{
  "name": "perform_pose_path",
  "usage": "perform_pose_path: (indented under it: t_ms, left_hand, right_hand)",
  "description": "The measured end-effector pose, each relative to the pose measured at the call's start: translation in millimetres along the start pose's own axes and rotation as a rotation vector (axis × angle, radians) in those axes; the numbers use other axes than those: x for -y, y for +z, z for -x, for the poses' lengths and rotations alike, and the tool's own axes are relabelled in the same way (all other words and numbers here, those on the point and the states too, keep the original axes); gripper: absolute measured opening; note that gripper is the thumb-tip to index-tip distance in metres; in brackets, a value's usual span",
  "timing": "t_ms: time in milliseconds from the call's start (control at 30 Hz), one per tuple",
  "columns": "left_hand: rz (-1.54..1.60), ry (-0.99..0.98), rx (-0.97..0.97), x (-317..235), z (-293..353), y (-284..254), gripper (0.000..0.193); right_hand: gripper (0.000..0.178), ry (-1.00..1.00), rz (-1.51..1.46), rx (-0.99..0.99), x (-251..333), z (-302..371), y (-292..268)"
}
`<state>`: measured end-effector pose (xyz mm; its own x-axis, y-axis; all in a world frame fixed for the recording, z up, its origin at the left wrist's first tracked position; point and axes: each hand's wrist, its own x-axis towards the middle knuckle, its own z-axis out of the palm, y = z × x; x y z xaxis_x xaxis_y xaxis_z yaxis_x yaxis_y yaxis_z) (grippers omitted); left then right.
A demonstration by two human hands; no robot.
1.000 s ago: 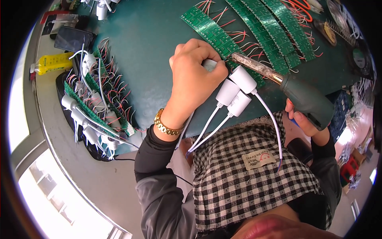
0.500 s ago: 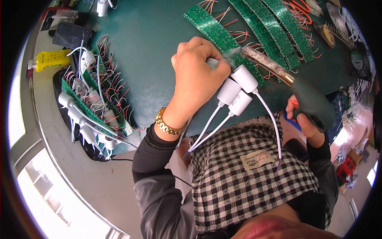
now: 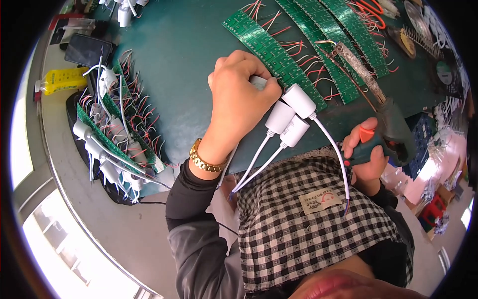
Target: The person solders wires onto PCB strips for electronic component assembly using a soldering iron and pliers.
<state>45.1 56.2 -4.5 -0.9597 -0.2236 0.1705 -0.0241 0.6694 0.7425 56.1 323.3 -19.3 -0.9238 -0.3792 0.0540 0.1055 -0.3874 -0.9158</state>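
Note:
My left hand (image 3: 239,102) is closed around a bunch of white cylindrical plug housings (image 3: 291,112), whose white cables (image 3: 259,159) hang down toward my checked apron. It rests on the dark green table mat (image 3: 184,55) at the near end of a green circuit board strip (image 3: 271,50) with red wires. My right hand (image 3: 366,157) grips a dark glue gun (image 3: 391,127) by its handle, a finger at the orange trigger. The gun's long crusted nozzle (image 3: 356,70) points up and away over the green strips.
Several more green board strips (image 3: 338,30) with red wires lie at the far right. At the left lies a pile of wired boards with white plugs (image 3: 114,144), plus a yellow bottle (image 3: 62,79) and a black phone (image 3: 89,50). A checked apron (image 3: 308,224) covers my lap.
The glue gun swung down and out of my grip's view, then came back up in my right hand, now upright at the table's right edge. My left hand stayed on the plugs.

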Motion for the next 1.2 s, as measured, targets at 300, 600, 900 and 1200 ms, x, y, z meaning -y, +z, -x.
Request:
perform_pose_path:
  t_ms: [300, 600, 900, 1200]
  left_hand:
    - [0.019, -0.012, 0.008, -1.4, 1.2, -2.1, 0.006]
    - [-0.015, -0.023, 0.023, -4.1, 0.4, -4.0, 0.007]
    - [0.016, -0.031, 0.013, -1.1, -1.5, -1.8, 0.005]
    - [-0.009, -0.052, 0.029, -5.8, -0.2, -3.8, 0.006]
  right_hand:
    - [0.051, -0.013, 0.326, 0.124, 14.4, -5.0, -20.1]
    - [0.047, -0.073, 0.188, -0.004, 9.0, -8.4, -10.9]
    - [0.054, -0.029, 0.300, 0.083, 8.3, -5.6, -15.9]
    - [0.052, -0.062, 0.279, 0.198, -1.1, 0.8, -28.6]
